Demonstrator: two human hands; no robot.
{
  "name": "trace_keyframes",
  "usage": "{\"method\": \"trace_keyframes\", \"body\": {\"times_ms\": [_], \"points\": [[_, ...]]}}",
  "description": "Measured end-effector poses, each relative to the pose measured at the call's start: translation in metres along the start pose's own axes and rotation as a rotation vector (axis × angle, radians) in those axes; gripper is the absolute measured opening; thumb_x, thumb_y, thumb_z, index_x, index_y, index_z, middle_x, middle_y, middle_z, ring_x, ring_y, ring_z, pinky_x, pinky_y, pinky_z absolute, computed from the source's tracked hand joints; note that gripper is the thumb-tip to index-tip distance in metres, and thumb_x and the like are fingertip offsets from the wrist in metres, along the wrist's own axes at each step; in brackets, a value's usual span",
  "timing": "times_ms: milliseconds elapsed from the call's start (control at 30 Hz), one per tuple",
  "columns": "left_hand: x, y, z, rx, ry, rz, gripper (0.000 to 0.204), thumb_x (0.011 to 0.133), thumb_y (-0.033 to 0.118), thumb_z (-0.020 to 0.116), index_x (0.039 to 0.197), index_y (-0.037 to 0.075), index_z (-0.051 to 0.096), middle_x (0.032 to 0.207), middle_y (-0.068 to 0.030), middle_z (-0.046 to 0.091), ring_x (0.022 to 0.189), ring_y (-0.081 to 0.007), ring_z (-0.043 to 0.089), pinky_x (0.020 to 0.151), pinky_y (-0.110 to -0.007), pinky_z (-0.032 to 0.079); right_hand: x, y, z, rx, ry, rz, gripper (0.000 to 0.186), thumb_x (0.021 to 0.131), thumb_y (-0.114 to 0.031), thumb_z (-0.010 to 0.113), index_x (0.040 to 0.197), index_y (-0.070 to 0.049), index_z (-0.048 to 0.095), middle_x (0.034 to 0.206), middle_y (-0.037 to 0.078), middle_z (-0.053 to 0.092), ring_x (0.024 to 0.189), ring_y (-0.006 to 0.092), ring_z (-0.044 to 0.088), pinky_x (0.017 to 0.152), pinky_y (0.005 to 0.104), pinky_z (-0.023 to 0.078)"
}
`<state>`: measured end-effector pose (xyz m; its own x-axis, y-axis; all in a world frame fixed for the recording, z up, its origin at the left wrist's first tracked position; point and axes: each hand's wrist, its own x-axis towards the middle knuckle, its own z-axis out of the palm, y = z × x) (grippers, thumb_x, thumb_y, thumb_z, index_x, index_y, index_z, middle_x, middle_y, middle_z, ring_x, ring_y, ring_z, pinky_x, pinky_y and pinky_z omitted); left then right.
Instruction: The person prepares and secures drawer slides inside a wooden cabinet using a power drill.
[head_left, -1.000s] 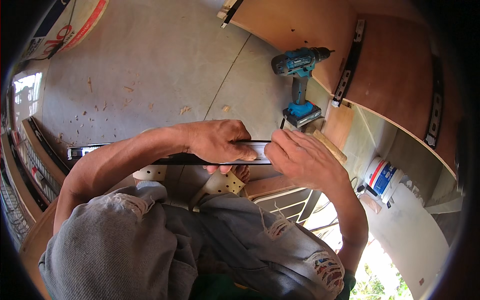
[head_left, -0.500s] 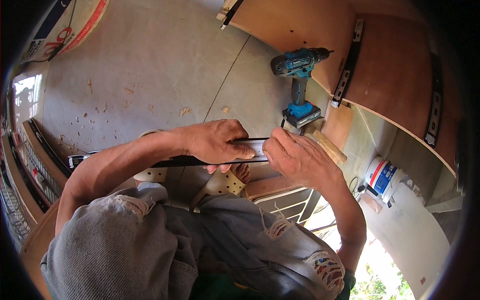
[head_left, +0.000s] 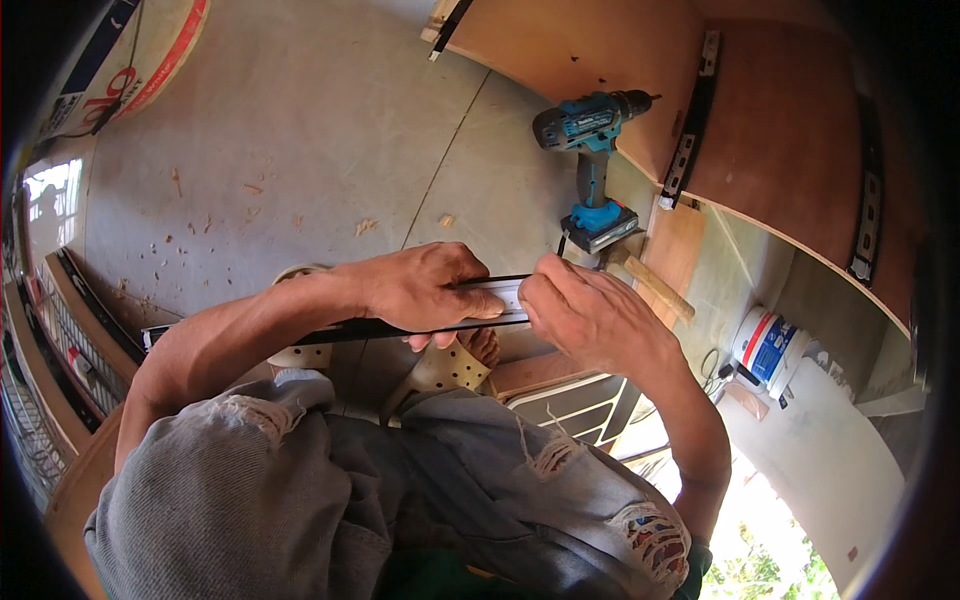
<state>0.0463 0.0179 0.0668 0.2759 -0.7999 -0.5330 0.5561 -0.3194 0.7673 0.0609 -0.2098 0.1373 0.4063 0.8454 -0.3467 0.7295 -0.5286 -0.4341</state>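
A long black drawer slide (head_left: 512, 298) lies crosswise in front of me above my knees, its silver inner face showing between my hands. My left hand (head_left: 428, 287) is closed around it, thumb flat on top and fingertips curled underneath. At its right end my right hand (head_left: 592, 312) is closed with bent fingers; its fingertips and what they press on are partly hidden. A thin dark piece (head_left: 563, 243) sticks up just beyond those fingers. The slide's far left end shows past my left forearm.
Beyond my right hand a teal cordless drill (head_left: 595, 165) stands on its battery, with a wooden-handled hammer (head_left: 655, 287) beside it. Wooden panels bearing slides (head_left: 690, 125) stand at right, near a white bucket (head_left: 768, 350). Wood chips (head_left: 366, 227) litter the floor. More slide-fitted boards (head_left: 95, 305) are at left.
Both hands keep their grip on the drawer slide with almost no movement. The whole view has shifted slightly.
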Motion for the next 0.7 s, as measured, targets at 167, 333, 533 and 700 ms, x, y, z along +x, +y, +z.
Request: {"method": "trace_keyframes", "body": {"times_ms": [167, 333, 533, 700], "points": [[0.0, -0.002, 0.002, -0.008, 0.03, -0.004, 0.043, 0.101, 0.038, 0.055, 0.097, -0.004, 0.064, 0.064, -0.0052, 0.062, 0.051, -0.012, 0.06, 0.049, -0.029, 0.049, 0.001, 0.002, 0.004, 0.017, -0.003, 0.0, 0.01, 0.087, -0.007, 0.055, 0.091, -0.002, 0.048, 0.09, 0.015, 0.049, 0.081, 0.0312, 0.065, 0.07, 0.0421, 0.055], [0.0, -0.006, 0.007, -0.012, 0.077, -0.001, 0.042, 0.101, 0.038, 0.055, 0.093, -0.003, 0.064, 0.06, -0.0058, 0.061, 0.048, -0.0126, 0.06, 0.049, -0.03, 0.049, 0.003, 0.004, 0.01, 0.023, 0.005, 0.005, 0.01, 0.087, -0.007, 0.056, 0.091, -0.002, 0.048, 0.089, 0.016, 0.05, 0.08, 0.0317, 0.065, 0.069, 0.0413, 0.055], [0.003, -0.016, 0.013, -0.016, 0.106, -0.013, 0.045, 0.101, 0.04, 0.054, 0.091, -0.003, 0.063, 0.059, -0.006, 0.06, 0.048, -0.0126, 0.061, 0.049, -0.03, 0.05, 0.004, 0.005, 0.022, 0.021, -0.009, -0.011, 0.01, 0.086, -0.008, 0.056, 0.09, -0.002, 0.049, 0.089, 0.015, 0.049, 0.078, 0.0309, 0.065, 0.069, 0.0406, 0.055], [0.004, -0.018, 0.014, 0.034, 0.105, -0.008, 0.048, 0.102, 0.042, 0.054, 0.091, -0.004, 0.061, 0.06, -0.0049, 0.059, 0.048, -0.0107, 0.058, 0.046, -0.028, 0.048, 0.0, 0.006, 0.034, 0.042, 0.043, -0.015, 0.009, 0.086, -0.008, 0.057, 0.089, -0.003, 0.05, 0.09, 0.014, 0.049, 0.079, 0.0297, 0.064, 0.069, 0.0402, 0.054]]}}
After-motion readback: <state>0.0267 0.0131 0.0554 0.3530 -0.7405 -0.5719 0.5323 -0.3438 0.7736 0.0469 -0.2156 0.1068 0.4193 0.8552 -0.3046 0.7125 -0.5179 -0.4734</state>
